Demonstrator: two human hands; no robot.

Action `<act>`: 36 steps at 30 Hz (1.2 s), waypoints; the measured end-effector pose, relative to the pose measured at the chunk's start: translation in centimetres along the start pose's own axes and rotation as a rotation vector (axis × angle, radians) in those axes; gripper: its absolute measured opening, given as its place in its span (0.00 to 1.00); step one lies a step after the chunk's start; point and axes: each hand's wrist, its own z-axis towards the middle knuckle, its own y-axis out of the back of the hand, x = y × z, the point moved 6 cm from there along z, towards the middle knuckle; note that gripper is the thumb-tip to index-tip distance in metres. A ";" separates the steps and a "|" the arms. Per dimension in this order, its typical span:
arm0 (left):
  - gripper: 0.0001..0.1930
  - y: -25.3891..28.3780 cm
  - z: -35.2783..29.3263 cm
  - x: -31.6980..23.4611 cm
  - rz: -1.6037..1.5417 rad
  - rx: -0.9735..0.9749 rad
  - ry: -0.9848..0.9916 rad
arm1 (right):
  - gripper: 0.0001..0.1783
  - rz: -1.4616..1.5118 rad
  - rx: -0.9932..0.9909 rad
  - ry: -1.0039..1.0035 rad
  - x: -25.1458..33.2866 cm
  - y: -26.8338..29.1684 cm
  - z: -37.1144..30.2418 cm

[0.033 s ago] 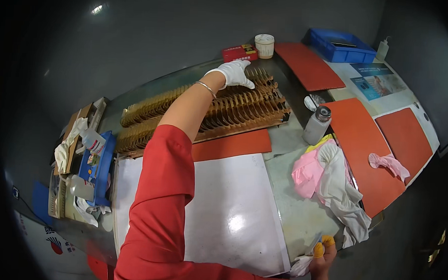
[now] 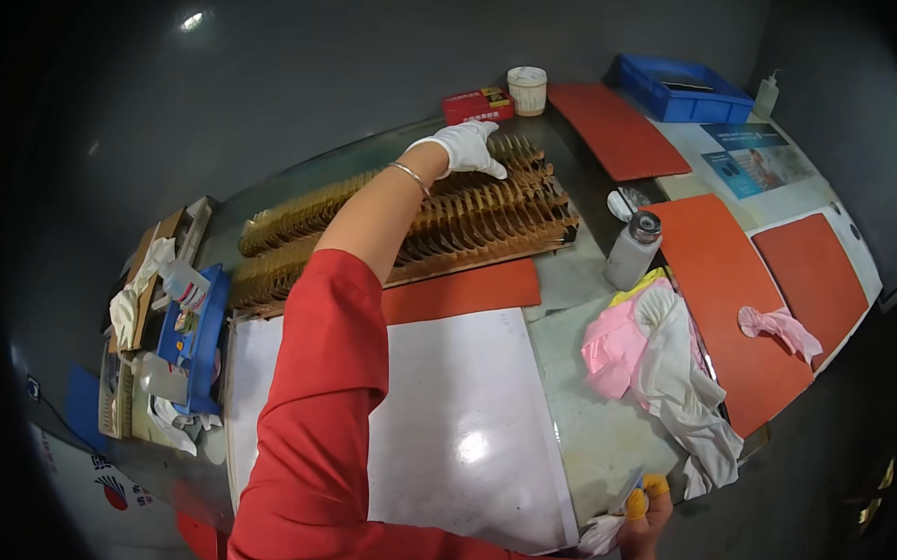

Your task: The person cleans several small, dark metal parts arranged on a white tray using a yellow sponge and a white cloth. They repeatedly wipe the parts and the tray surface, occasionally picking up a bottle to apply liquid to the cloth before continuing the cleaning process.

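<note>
My left hand [image 2: 466, 148], in a white glove, reaches over the near end of a long brown rack [image 2: 491, 217] with rows of thin upright slats. Thumb and forefinger are spread above the slats, and I see nothing between them. Down at the lower right is my right hand [image 2: 648, 514], with yellow finger covers on its fingertips. It pinches a thin, bluish, see-through piece [image 2: 632, 485], seen nearly edge-on. A white cloth [image 2: 600, 536] hangs beside that hand; whether the fingers hold it too, I cannot tell.
A white sheet [image 2: 473, 411] covers the table's front. Right of it lie pink and white cloths [image 2: 621, 348], a grey pump bottle [image 2: 634, 253] and orange mats [image 2: 719, 282]. A blue bin [image 2: 682, 100] stands far right; a blue tray [image 2: 205, 349] with bottles, left. Behind the rack sits a red box [image 2: 476, 106].
</note>
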 end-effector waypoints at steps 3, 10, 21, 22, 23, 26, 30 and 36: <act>0.50 -1.0 1.4 -0.3 0.004 0.097 0.017 | 0.12 0.012 0.014 -0.047 0.0 0.2 -0.1; 0.52 -2.5 3.3 -0.3 -0.056 0.075 -0.016 | 0.14 0.060 0.022 -0.075 -0.3 0.3 0.1; 0.50 -4.3 6.4 -1.5 -0.176 -0.050 -0.122 | 0.16 0.074 -0.017 -0.105 0.3 0.1 0.2; 0.50 -4.3 6.4 -1.7 -0.155 -0.055 -0.123 | 0.16 0.062 -0.017 -0.110 0.3 0.2 0.1; 0.50 -4.2 6.5 -1.8 -0.139 -0.051 -0.113 | 0.17 0.051 -0.017 -0.116 0.3 0.2 0.1; 0.50 -3.7 5.9 -2.5 -0.039 -0.068 -0.104 | 0.17 0.056 -0.030 -0.126 -0.1 0.3 -0.2; 0.50 -3.4 5.7 -3.2 0.001 -0.050 -0.086 | 0.16 0.041 -0.028 -0.133 0.1 0.4 -0.2; 0.47 -0.8 4.5 -2.4 -0.156 -0.220 -0.084 | 0.14 0.007 -0.041 -0.088 0.7 0.2 0.4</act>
